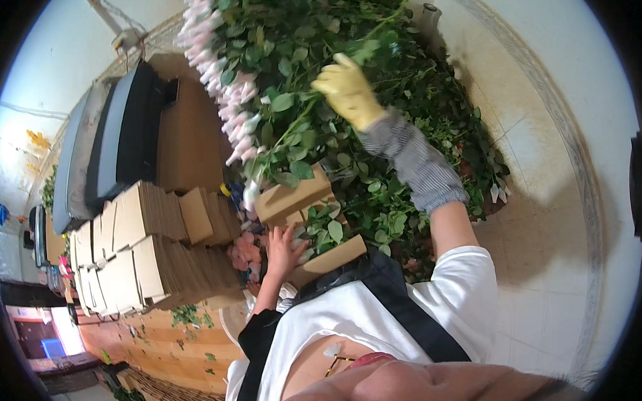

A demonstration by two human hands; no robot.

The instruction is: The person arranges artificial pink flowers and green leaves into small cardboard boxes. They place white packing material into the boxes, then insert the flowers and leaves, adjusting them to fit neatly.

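Note:
In front of me a big pile of leafy rose stems (424, 112) lies with its pale pink and white covered buds (236, 111) lined up along the left side. My right hand (349, 93), in a yellow glove and a striped grey sleeve, is closed on a rose stem (300, 120) over the pile. That rose slants down left toward a white-covered bud (251, 194). Close to my body is an open cardboard box (330, 262) with leafy stems inside. My bare left hand (284, 251) rests at its left end, fingers spread, beside pale covered buds.
Tall stacks of folded cardboard (135, 256) stand to my left, with peach-pink flowers (246, 251) between them and the box. Behind are large dark grey cases (127, 129). Scattered leaves (187, 316) lie on the wooden floor. A pale wall (578, 64) rises at right.

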